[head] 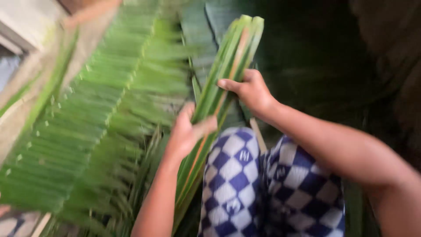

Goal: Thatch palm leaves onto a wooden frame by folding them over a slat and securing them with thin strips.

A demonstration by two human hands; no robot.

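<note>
A bundle of long green leaf strips (228,61) with an orange-brown midrib runs from the upper middle down toward my lap. My left hand (186,131) grips the bundle low down, thumb across it. Higher up, my right hand (250,90) holds the same bundle, thumb pressed over the strips. Below both hands are my knees in blue-and-white checked cloth (237,184). The picture is blurred by motion.
A large woven mat of green palm leaflets (101,118) slopes across the left half. Pale concrete or wall (22,26) shows at the upper left. Dark broad leaves (206,26) lie behind the bundle, and the right side is in deep shadow.
</note>
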